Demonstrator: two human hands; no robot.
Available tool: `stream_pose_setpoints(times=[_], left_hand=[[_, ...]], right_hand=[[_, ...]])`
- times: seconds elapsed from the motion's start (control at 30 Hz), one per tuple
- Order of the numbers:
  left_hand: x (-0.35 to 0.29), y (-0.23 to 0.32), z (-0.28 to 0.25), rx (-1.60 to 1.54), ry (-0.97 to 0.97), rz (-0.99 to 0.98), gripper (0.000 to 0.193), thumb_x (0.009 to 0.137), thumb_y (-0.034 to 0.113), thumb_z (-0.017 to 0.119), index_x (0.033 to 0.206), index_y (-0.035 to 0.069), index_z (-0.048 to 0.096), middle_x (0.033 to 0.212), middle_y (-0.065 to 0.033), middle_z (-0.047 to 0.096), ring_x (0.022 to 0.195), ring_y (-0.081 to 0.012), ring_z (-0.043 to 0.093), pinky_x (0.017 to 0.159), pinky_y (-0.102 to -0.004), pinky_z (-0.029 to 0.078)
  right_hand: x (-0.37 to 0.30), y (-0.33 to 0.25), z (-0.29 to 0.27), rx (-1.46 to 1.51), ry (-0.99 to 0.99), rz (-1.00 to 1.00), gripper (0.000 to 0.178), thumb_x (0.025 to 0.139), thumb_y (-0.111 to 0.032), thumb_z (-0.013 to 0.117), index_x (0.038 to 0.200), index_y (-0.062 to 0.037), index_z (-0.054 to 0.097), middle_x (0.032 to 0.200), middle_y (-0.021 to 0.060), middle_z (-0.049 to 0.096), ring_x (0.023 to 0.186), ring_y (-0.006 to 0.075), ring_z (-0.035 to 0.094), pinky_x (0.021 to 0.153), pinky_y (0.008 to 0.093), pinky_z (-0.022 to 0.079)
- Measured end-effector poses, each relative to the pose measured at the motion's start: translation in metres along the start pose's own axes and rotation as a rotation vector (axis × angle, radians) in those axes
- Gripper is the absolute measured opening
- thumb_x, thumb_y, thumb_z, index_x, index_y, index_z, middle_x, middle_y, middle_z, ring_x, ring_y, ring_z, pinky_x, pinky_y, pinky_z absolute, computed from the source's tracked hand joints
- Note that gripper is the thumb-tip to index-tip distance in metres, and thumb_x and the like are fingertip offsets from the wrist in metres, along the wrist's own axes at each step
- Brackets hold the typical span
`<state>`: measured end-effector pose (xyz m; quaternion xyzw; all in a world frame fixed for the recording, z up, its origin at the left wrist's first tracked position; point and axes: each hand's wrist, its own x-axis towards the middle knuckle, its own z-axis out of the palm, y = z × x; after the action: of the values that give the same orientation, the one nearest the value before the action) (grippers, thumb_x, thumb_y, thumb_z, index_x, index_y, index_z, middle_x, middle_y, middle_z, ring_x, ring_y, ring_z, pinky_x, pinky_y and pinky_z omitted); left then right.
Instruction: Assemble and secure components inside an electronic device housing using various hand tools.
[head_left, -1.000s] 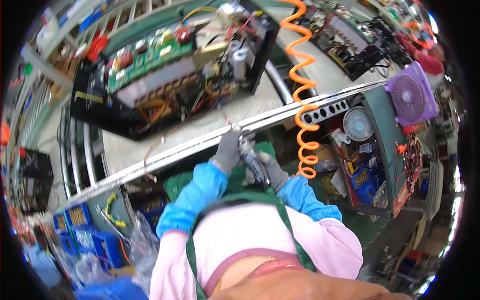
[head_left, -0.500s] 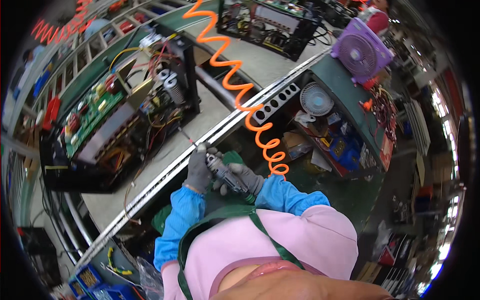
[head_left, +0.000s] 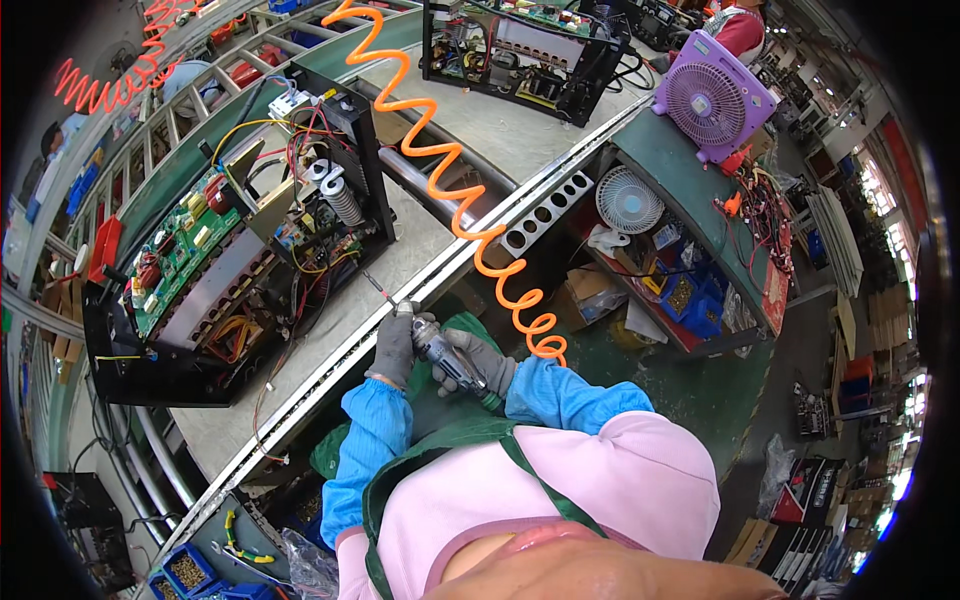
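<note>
**Grey power tool (head_left: 436,347) held just off the worktop (head_left: 428,232)**

It's a stubby, roughly cylindrical thing, metallic grey, its nose toward half past ten, in front of the person's chest. The right hand (head_left: 484,362), grey-gloved, curls round its body. The left hand (head_left: 394,348) bunches beside the nose; I can't tell what those fingers pinch. The open black chassis (head_left: 165,375) sits toward ten o'clock.

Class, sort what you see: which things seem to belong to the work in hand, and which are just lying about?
Likely in use:
grey power tool, gripped by the right hand, left hand at its front end
open black unit, nearest the hands

Apparently just lying about:
purple fan
white fan
tangle of wires
</note>
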<state>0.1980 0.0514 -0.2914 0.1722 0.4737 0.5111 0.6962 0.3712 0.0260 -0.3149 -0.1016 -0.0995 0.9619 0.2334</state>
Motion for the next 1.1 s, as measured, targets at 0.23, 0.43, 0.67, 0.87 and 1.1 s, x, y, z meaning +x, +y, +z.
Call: stream_pose_setpoints(times=[0.23,0.43,0.67,0.87,1.1], left_hand=[[0.009,-0.015,-0.017,0.193,-0.009,0.132,0.040,0.096,0.039,0.048,0.111,0.002,0.050,0.080,-0.0098,0.063,0.066,-0.0181,0.061,0.056,-0.0315,0.051],[0.014,-0.022,-0.014,0.332,-0.017,0.199,0.037,0.096,0.039,0.049,0.107,0.004,0.055,0.077,-0.0058,0.060,0.062,-0.0148,0.054,0.056,-0.0300,0.046],[-0.009,-0.008,-0.011,0.182,-0.036,0.079,0.036,0.098,0.033,0.046,0.115,0.002,0.051,0.083,-0.0097,0.062,0.069,-0.0160,0.058,0.062,-0.0306,0.049],[-0.007,-0.007,-0.009,0.222,-0.014,0.082,0.036,0.098,0.036,0.047,0.116,0.004,0.052,0.086,-0.0090,0.064,0.069,-0.0146,0.059,0.062,-0.0279,0.050],[-0.005,-0.005,-0.007,0.282,0.014,0.140,0.035,0.098,0.035,0.047,0.113,0.004,0.053,0.081,-0.0054,0.062,0.065,-0.0122,0.055,0.059,-0.0266,0.047]], right_hand=[[0.005,-0.009,0.019,-0.232,0.252,0.037,0.053,0.094,-0.050,0.044,0.116,-0.0025,0.052,0.083,0.0177,0.066,0.063,0.0292,0.067,0.069,0.0471,0.058],[-0.002,-0.006,0.012,-0.339,0.310,0.017,0.050,0.093,-0.052,0.044,0.108,-0.0061,0.056,0.075,0.0109,0.063,0.058,0.0214,0.063,0.060,0.0418,0.057],[0.002,-0.007,0.031,-0.470,0.337,0.046,0.051,0.094,-0.052,0.042,0.109,-0.0045,0.057,0.074,0.0140,0.064,0.059,0.0240,0.063,0.066,0.0430,0.057],[0.001,-0.010,0.021,-0.469,0.270,0.040,0.054,0.093,-0.052,0.044,0.114,-0.0038,0.055,0.076,0.0139,0.064,0.059,0.0238,0.064,0.067,0.0433,0.057],[0.004,-0.009,-0.004,-0.257,0.202,0.120,0.053,0.092,-0.052,0.045,0.113,-0.0041,0.056,0.076,0.0151,0.064,0.062,0.0248,0.064,0.069,0.0431,0.057]])
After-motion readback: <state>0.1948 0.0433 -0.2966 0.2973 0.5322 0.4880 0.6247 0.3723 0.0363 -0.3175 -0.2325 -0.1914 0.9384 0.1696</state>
